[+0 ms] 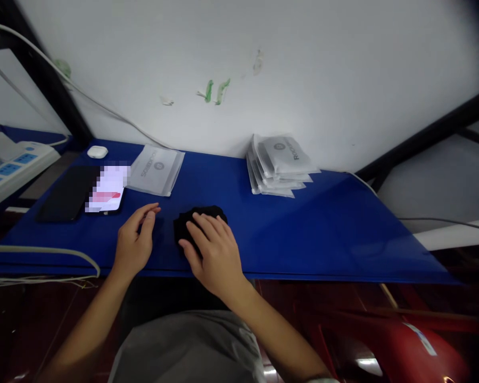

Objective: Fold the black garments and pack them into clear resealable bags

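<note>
A dark, folded bundle that looks like black cloth (180,225) lies near the front edge of the blue table. My right hand (217,252) rests on top of it, fingers stretched out and slightly spread, pressing without wrapping around it. To the left of the bundle, my left hand (135,239) hovers at the table with nothing in it, fingers loosely bent and the thumb apart. Beyond that hand, a translucent zip bag (155,173) with printed lettering lies flat. A stack of similar filled zip bags (279,165) sits at the back, right of centre.
Left on the blue table (335,229) are a lit phone (107,189), a dark flat device (67,194) and a white earbud case (97,152). A white power strip (16,165) stands at the far left, with cables nearby. A red stool (383,340) is below right.
</note>
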Tool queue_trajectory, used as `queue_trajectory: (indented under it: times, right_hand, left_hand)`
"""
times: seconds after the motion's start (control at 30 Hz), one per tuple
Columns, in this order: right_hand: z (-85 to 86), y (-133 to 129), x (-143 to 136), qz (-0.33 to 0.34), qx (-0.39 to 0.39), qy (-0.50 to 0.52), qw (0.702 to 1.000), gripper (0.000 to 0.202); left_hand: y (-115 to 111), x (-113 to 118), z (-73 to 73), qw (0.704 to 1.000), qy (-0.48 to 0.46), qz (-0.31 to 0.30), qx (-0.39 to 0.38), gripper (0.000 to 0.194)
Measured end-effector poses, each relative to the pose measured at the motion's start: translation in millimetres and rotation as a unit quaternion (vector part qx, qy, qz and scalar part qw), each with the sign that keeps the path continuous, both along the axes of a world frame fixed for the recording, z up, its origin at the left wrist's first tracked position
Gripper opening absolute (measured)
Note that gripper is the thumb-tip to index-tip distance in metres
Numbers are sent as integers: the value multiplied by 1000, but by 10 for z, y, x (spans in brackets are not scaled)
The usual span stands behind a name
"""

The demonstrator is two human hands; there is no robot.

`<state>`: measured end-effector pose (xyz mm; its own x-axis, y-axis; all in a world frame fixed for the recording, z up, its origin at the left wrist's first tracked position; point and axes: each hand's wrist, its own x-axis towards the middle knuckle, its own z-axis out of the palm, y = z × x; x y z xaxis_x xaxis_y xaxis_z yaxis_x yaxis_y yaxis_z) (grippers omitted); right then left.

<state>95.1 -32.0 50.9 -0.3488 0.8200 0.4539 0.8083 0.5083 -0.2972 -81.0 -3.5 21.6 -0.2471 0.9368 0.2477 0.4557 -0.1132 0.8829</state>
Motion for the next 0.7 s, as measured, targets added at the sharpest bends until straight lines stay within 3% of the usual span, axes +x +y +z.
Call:
queue_trajectory:
  times: [0.1, 0.17, 0.33, 0.7]
  right_hand:
    - [-31, 82, -76, -104, -11, -13, 994, 48]
    - [-101, 155, -130, -133, -48, -34, 989, 56]
    - [-241, 259, -167, -117, -83, -70, 987, 57]
    - [-208, 296, 65, -63, -75, -95, 991, 52]
  left_hand:
    - [1, -1, -6, 1000, 4, 2, -2, 39]
    - [3, -6, -16, 1000, 4, 3, -4, 39]
    - [13, -15, -46, 1000, 1, 6, -17, 39]
    - [14, -30, -66, 1000, 14, 3, -14, 37]
